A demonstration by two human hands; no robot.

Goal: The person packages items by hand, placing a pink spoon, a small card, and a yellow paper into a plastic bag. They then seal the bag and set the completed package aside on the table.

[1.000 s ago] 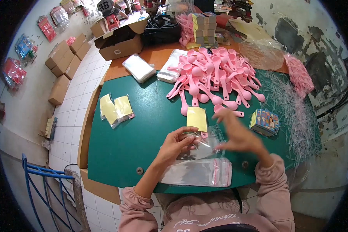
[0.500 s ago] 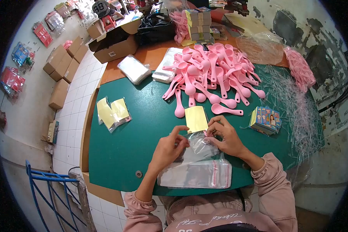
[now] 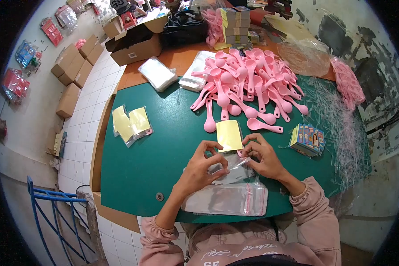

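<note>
The left hand (image 3: 203, 167) is half closed and pinches the clear bag (image 3: 233, 172) on the green bench (image 3: 155, 146). The right hand (image 3: 262, 156), at 3 o'clock from the bag, pinches its other edge with bent fingers. Both forearms come up from 6 o'clock.

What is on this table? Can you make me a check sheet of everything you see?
Surface: green mat on a brown table.
Job's things: clear bag in both hands; yellow card just beyond it; stack of bags at the near edge; pile of pink spoons farther back.
Clutter: packed bags at the left; picture cards and plastic strips at the right; open box at the back.
Hands: left hand and right hand both pinch the clear bag.
Cables: dark cord on the right wall.
Surroundings: cardboard boxes on a white tile floor; blue metal frame.
</note>
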